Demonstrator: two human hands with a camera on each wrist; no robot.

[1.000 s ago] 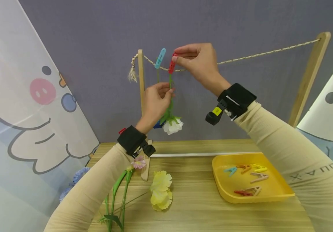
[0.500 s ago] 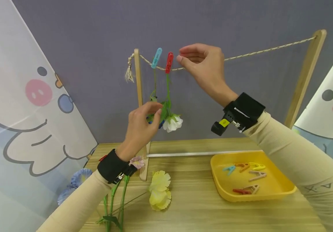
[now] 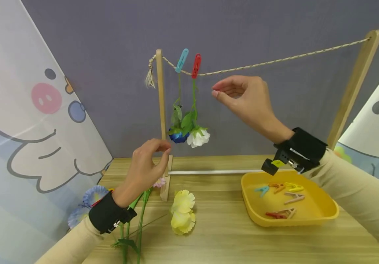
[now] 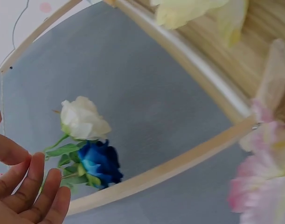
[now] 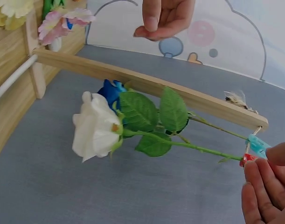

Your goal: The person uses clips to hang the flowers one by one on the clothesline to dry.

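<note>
Wooden table [image 3: 229,234], grey wall [image 3: 110,44], yellow tray [image 3: 328,212], both hands' grip loosely curled, holding nothing

No legible text, label, brand or number on anything in these views.

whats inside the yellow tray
The yellow tray holds loose clothespins: teal, orange, yellow, beige, red. Its near wall hides part of the floor, so more could lie there.
</note>
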